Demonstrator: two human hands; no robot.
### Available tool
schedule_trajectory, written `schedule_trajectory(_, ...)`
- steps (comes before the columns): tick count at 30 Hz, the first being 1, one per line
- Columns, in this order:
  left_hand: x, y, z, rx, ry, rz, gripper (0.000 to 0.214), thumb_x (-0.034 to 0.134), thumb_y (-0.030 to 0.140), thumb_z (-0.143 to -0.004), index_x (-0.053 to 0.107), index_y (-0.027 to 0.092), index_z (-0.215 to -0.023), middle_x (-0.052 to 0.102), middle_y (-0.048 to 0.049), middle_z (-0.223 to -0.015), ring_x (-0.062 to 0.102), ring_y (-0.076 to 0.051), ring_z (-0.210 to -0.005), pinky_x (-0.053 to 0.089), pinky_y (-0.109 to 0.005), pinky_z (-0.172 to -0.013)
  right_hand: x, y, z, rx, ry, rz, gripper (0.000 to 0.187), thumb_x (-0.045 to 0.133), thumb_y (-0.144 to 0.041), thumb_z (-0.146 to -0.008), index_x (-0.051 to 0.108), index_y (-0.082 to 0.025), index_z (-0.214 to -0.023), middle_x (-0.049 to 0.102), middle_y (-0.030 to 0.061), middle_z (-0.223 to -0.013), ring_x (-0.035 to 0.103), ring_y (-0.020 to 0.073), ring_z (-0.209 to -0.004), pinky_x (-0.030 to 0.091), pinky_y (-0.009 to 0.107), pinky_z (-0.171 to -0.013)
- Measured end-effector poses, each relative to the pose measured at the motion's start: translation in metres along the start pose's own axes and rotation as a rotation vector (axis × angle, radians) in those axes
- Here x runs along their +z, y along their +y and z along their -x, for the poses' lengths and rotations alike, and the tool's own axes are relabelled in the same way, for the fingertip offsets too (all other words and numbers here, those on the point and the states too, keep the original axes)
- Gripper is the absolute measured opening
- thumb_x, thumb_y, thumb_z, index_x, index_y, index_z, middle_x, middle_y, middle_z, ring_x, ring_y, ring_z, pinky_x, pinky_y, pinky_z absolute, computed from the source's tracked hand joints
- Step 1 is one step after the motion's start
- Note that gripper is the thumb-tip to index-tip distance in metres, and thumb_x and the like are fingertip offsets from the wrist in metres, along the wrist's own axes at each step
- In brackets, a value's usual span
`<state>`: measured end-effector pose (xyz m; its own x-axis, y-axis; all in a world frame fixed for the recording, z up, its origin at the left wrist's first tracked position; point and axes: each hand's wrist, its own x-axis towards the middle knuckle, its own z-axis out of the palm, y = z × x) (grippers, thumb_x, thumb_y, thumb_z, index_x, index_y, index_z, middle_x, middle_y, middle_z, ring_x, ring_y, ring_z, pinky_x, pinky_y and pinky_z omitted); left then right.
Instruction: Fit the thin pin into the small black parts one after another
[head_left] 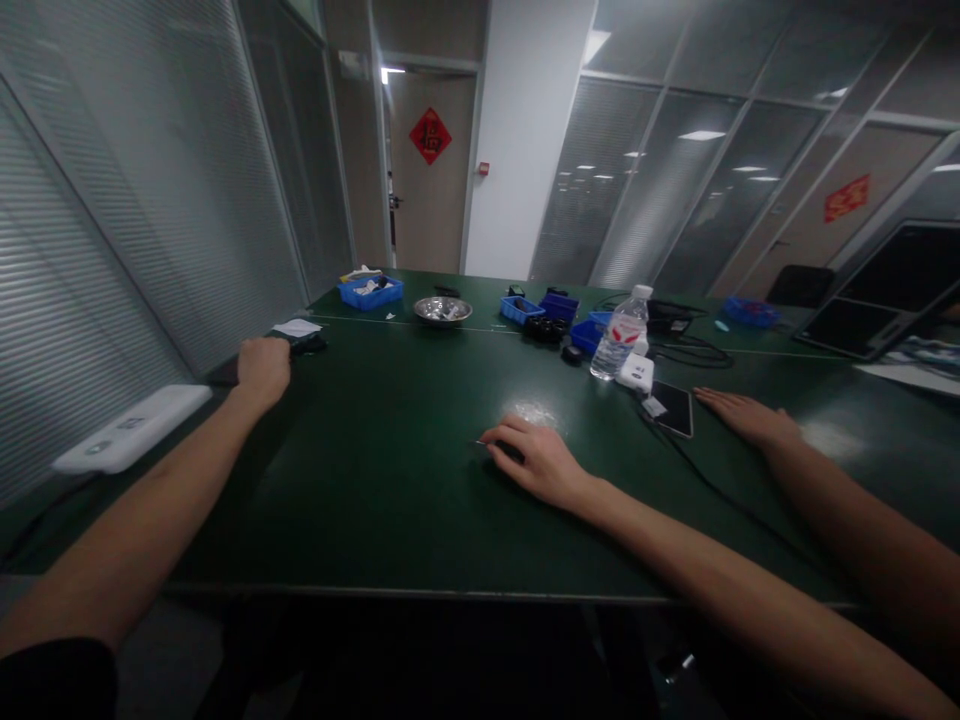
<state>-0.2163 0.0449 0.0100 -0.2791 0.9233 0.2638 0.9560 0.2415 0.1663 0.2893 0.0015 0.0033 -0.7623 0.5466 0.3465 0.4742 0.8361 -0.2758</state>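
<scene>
Head view, looking down across a dark green tabletop (pixel 390 480) in a dim, glass-walled office; the wearer's two bare arms reach in from the bottom corners

The left hand (pixel 262 370) is out at the far left edge, fingers closed into a fist, set against a dark item (pixel 223 375) lying along that edge; whether the fist grips it or only leans on it cannot be told; just beyond lie a small black object (pixel 309 345) and a white paper (pixel 297 327)

The right hand (pixel 538 462) lies palm down near the middle, fingers half curled over a small dark tool (pixel 504 450) whose thin tip pokes out to the left; the hand seems to pin it flat so it cannot roll, though whether the fingers pinch it or merely cover it is hidden

A third hand (pixel 742 415), a co-worker's, rests flat and open further right, fingertips near a phone (pixel 673 408); a cable (pixel 720 490) trails from the phone toward the near edge, and a white charger (pixel 636 373) sits just behind it, probably why the phone lies there; a water bottle (pixel 621 335) stands upright beside the charger

Along the far side sit a blue tray (pixel 370 291), a steel bowl (pixel 442 310) and more blue bins (pixel 559 305), likely keeping small parts sorted and away from the hands; a white device (pixel 131 430) rests on the left ledge
</scene>
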Motion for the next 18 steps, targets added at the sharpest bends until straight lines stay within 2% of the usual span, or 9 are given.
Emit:
schedule_trajectory(4,0.006,0.001,-0.002,-0.038,0.060,-0.222,0.023,0.057,0.010,-0.091,0.069,-0.009,-0.094,0.070,-0.0276,-0.097,0.059,-0.032,-0.100,0.038,-0.038,-0.087,0.001,0.001,-0.001,0.005,-0.004,0.003,0.023,0.052,-0.028,-0.104,0.066,-0.022,-0.121,0.066,0.0062,-0.110,0.065,0.0171,-0.089,0.051,0.030,-0.078)
schedule_trajectory(6,0.009,0.001,-0.003,-0.028,0.061,-0.287,0.025,0.059,0.012,-0.092,0.069,-0.009,-0.097,0.070,-0.0289,-0.103,0.059,-0.031,-0.102,0.039,-0.039,-0.089,0.002,0.002,-0.001,0.010,-0.003,0.007,0.023,0.052,-0.028,-0.104,0.066,-0.022,-0.121,0.066,0.0061,-0.111,0.065,0.0173,-0.090,0.051,0.030,-0.078)
schedule_trajectory(9,0.012,0.000,-0.006,-0.019,0.054,-0.352,0.025,0.063,0.016,-0.091,0.069,-0.007,-0.099,0.070,-0.0266,-0.105,0.060,-0.031,-0.101,0.041,-0.040,-0.089,0.002,0.002,0.000,0.014,-0.004,0.006,0.023,0.052,-0.028,-0.104,0.066,-0.023,-0.121,0.066,0.0059,-0.112,0.065,0.0174,-0.090,0.051,0.030,-0.078)
schedule_trajectory(13,0.013,-0.004,-0.010,-0.034,0.046,-0.406,0.021,0.063,0.022,-0.095,0.070,0.003,-0.100,0.071,-0.0174,-0.106,0.063,-0.026,-0.098,0.045,-0.039,-0.090,0.001,0.001,0.000,0.014,-0.013,-0.002,0.024,0.051,-0.029,-0.105,0.066,-0.023,-0.122,0.065,0.0058,-0.112,0.065,0.0171,-0.089,0.051,0.030,-0.078)
schedule_trajectory(18,0.015,-0.005,-0.007,0.004,0.057,-0.406,0.030,0.066,0.022,-0.092,0.068,-0.006,-0.102,0.070,-0.0223,-0.106,0.059,-0.027,-0.097,0.043,-0.038,-0.088,0.000,0.000,0.000,0.016,-0.022,0.003,0.024,0.050,-0.029,-0.105,0.066,-0.022,-0.122,0.065,0.0060,-0.112,0.064,0.0168,-0.088,0.051,0.030,-0.077)
